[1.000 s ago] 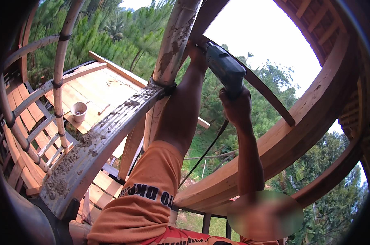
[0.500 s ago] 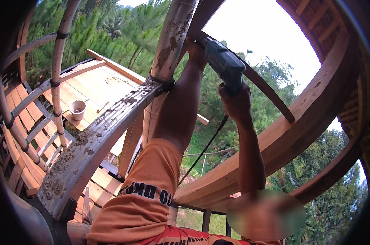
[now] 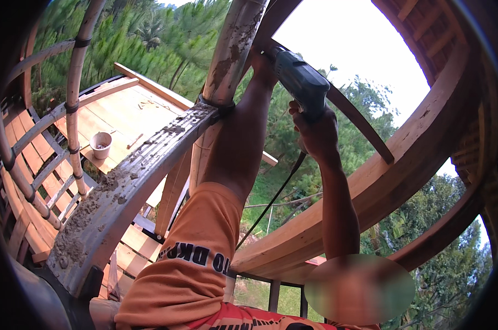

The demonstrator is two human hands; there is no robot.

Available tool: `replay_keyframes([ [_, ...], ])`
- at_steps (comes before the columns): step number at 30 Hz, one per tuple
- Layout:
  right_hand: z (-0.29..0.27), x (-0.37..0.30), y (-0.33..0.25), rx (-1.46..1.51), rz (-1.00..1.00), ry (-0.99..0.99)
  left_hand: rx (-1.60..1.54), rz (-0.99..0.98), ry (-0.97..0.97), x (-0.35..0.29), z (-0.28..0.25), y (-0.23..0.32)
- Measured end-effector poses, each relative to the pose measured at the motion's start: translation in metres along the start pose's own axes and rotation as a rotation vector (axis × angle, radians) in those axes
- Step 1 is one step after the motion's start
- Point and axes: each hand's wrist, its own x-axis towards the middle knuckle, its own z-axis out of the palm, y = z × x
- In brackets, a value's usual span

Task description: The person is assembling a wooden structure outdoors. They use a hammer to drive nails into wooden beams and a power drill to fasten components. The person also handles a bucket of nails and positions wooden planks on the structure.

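The left arm in its orange sleeve (image 3: pixel 191 253) stretches up, elbow nearly straight; the right forearm (image 3: pixel 339 212) rises too, and the right hand (image 3: pixel 318 132) wraps the handle of a raised teal drill (image 3: pixel 301 82). Near its nose is the left hand (image 3: pixel 262 63), fingers too hidden to judge. Beyond, a white bucket (image 3: pixel 102 149) sits on planks (image 3: pixel 133 118), then trees (image 3: pixel 188 47).
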Motion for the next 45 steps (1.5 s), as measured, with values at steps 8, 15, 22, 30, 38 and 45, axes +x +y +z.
replay_keyframes([
  [8,-0.001,-0.001,-0.017,-0.105,0.071,-0.014,-0.098,-0.026,0.045,0.001,0.007,0.011],
  [15,-0.002,-0.001,-0.005,-0.077,0.052,-0.013,-0.043,-0.004,0.062,-0.009,0.015,0.009],
  [22,0.001,0.000,-0.003,-0.078,0.025,-0.002,-0.021,-0.043,0.042,0.004,0.001,0.006],
  [30,0.004,0.000,0.000,-0.053,0.025,0.006,0.016,-0.061,0.109,0.003,0.000,0.009],
  [38,0.005,-0.002,0.010,-0.014,-0.062,0.072,0.016,-0.098,0.099,-0.001,-0.006,-0.005],
  [45,0.002,-0.002,0.000,-0.048,0.058,0.022,-0.210,-0.204,-0.185,0.025,-0.034,-0.010],
])
